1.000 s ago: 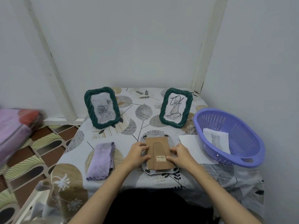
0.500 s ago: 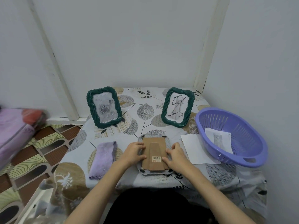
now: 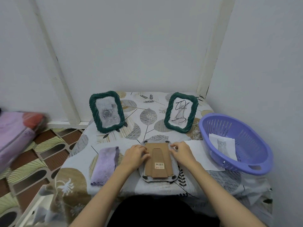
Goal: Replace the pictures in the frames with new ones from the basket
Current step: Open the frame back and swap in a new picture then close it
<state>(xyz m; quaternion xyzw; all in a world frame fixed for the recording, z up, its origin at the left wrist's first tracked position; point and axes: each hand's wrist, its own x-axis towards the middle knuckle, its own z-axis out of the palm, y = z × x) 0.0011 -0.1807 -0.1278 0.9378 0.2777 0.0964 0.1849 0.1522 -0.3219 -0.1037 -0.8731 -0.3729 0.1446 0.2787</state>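
Observation:
A picture frame [image 3: 158,164] lies face down near the table's front edge, its brown cardboard back and folded stand facing up. My left hand [image 3: 135,154] rests on the back's left edge, fingertips on the cardboard. My right hand [image 3: 180,153] sits at the upper right edge with its fingers curled over the rim. Two green woven frames stand upright behind: the left frame [image 3: 106,111] shows a rose picture, the right frame [image 3: 180,113] a black scribble. A purple basket [image 3: 249,163] on the right holds a cat picture [image 3: 222,145].
A folded lilac cloth [image 3: 105,164] lies left of the face-down frame. A white sheet of paper [image 3: 198,149] lies between the frame and the basket. Walls close in behind and to the right. Patterned floor and a pink bundle [image 3: 14,136] are off the table's left.
Both hands slid up along the sides of the cardboard back, from near its lower half to its upper half. The frame has stayed flat on the table.

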